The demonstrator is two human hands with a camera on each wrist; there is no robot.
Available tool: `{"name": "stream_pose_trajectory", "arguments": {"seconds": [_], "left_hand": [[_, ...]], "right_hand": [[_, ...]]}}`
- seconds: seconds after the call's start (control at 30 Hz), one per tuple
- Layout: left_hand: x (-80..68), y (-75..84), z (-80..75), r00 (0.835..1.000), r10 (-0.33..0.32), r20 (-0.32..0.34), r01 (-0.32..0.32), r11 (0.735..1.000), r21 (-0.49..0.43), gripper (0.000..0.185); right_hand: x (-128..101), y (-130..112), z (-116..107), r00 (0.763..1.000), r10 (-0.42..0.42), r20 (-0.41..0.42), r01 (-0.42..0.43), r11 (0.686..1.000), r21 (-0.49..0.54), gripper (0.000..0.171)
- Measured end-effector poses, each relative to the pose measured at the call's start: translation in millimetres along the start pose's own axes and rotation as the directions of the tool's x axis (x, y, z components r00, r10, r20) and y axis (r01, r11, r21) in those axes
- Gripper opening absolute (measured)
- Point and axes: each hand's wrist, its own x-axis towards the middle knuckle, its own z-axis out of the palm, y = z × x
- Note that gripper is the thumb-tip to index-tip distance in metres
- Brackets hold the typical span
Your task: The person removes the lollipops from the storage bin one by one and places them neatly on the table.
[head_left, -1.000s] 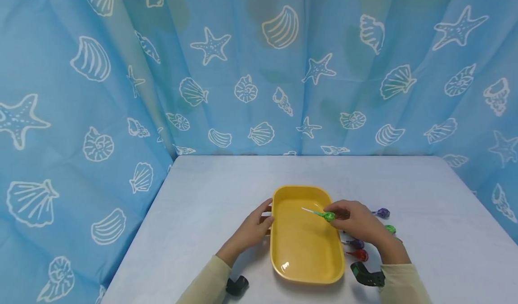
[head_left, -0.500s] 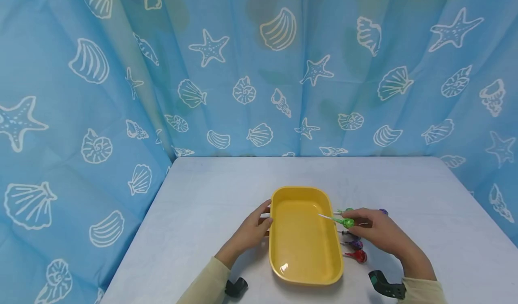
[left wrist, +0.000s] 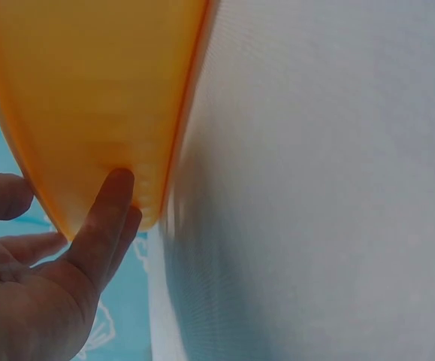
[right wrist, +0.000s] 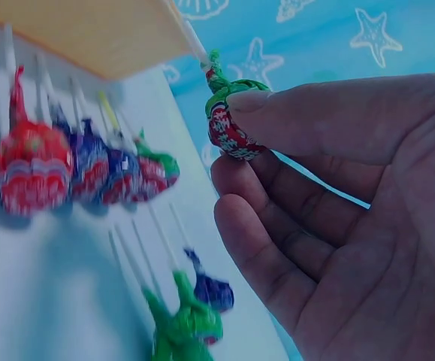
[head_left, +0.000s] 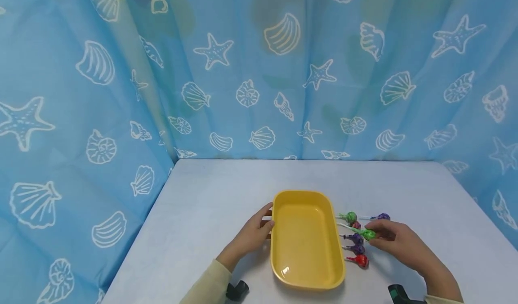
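An empty yellow tray [head_left: 279, 254] lies on the white table. My left hand [head_left: 265, 225] rests against its left rim with straight fingers; the left wrist view shows a fingertip [left wrist: 116, 184] touching the tray's wall [left wrist: 89, 90]. My right hand [head_left: 378, 234] is to the right of the tray and pinches a green-wrapped lollipop [head_left: 368, 234] by its head. In the right wrist view, thumb and fingers hold that lollipop [right wrist: 228, 113], its stick pointing toward the tray [right wrist: 104, 30]. Below it, several lollipops lie beside the tray, among them a red one [head_left: 361, 261] and a purple one [head_left: 357, 238].
A green lollipop [head_left: 350, 216] and a purple one [head_left: 382, 216] lie farther back. A blue curtain [head_left: 259, 70] printed with shells and starfish closes off the back and both sides. Black wrist mounts [head_left: 236, 290] show at the near edge of the table [head_left: 210, 191].
My right hand has carried the green lollipop from above the tray out to the right, over the lollipops on the table. The left hand stays on the tray's rim.
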Motion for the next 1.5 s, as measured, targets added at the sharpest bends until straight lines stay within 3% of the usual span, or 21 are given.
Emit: {"name": "stream_pose_trajectory", "arguments": {"seconds": [0.27,0.77,1.23,1.5], "left_hand": [[0.2,0.3,-2.4,1.000,0.005,-0.001,-0.005,1.000,-0.005,0.056],[0.1,0.7,-0.6,1.000,-0.003,-0.004,0.003,1.000,0.020,0.056],[-0.4,1.1,1.7,1.000,0.003,-0.001,-0.003,1.000,-0.001,0.056],[-0.8,1.0,1.4,1.000,0.017,0.006,-0.017,1.000,0.007,0.056]], "right_hand": [[-5,20,-8,0.995,0.095,0.007,-0.095,0.995,0.002,0.037],[-28,62,-17,0.978,0.189,0.091,-0.191,0.982,0.008,0.042],[-30,76,-7,0.979,0.200,0.049,-0.197,0.978,-0.068,0.035],[-30,80,-3,0.980,0.199,0.012,-0.196,0.974,-0.113,0.040]]}}
